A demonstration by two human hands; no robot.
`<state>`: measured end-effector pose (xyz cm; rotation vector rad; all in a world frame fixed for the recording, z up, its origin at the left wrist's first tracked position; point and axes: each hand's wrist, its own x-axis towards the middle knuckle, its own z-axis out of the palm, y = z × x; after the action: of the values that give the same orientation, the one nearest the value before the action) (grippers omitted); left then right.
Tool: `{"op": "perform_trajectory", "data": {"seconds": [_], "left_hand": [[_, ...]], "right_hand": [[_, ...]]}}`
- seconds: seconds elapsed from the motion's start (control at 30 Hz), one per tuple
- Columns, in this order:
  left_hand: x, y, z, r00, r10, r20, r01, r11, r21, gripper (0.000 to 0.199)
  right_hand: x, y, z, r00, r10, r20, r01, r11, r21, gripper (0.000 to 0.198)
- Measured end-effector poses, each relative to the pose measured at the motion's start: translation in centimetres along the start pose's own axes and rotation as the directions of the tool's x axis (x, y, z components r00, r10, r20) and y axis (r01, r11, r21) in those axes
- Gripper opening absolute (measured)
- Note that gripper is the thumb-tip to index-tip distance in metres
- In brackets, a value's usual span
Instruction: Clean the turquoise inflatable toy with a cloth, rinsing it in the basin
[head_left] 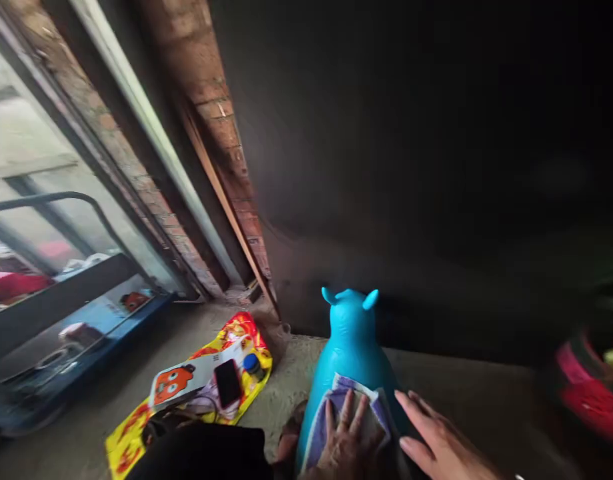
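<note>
While the left hand [347, 437] presses flat, fingers spread, on a purple cloth [336, 420] draped over the blue inflatable animal toy [350, 340], the right hand [439, 440] lies open against the toy's flank, grip pinching nothing. Risk, by my judgement: the rounded, springy toy could tip or roll under uneven pressure, and the cloth could slide off. Rough concrete floor [466, 387]; dark wall, brick pillar, window at left; yellow mat [131, 433] with phone [227, 383] nearby.

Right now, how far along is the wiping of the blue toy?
In hand: the left hand presses a cloth flat on the toy low on its back, and the right hand rests open beside it. Done: I can't tell which parts have been wiped. Left: the head and ears sit above the cloth, untouched at this moment.
</note>
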<state>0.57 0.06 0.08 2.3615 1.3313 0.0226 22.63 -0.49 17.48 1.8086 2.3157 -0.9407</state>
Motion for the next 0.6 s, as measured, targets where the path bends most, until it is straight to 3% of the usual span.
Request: {"op": "perform_trajectory", "data": {"seconds": [0.13,0.33,0.43,0.53,0.6], "left_hand": [[2.0,0.9,-1.3,0.998,0.065,0.002,-0.065,0.997,0.043,0.062],[9.0,2.9,-2.6,0.997,0.037,-0.065,-0.031,0.996,0.082,0.069],[11.9,3.7,-3.2,0.997,0.027,-0.077,-0.016,0.991,0.134,0.063],[12.8,3.5,-2.7,0.994,0.052,-0.097,-0.035,0.984,0.176,0.057],[11.9,2.9,-1.2,0.961,0.153,-0.228,-0.121,0.982,0.148,0.054]], "right_hand": [[0.2,-0.5,-0.8,1.0,-0.005,0.01,0.004,0.997,0.077,0.064],[0.1,0.2,-1.0,0.999,0.016,0.047,-0.02,0.996,0.086,0.068],[0.7,1.0,-0.9,0.997,0.02,0.073,-0.027,0.996,0.091,0.068],[1.3,1.3,-1.1,0.998,0.028,0.058,-0.033,0.996,0.079,0.067],[1.5,1.0,-1.4,0.999,0.033,0.04,-0.034,0.998,0.045,0.066]]}}
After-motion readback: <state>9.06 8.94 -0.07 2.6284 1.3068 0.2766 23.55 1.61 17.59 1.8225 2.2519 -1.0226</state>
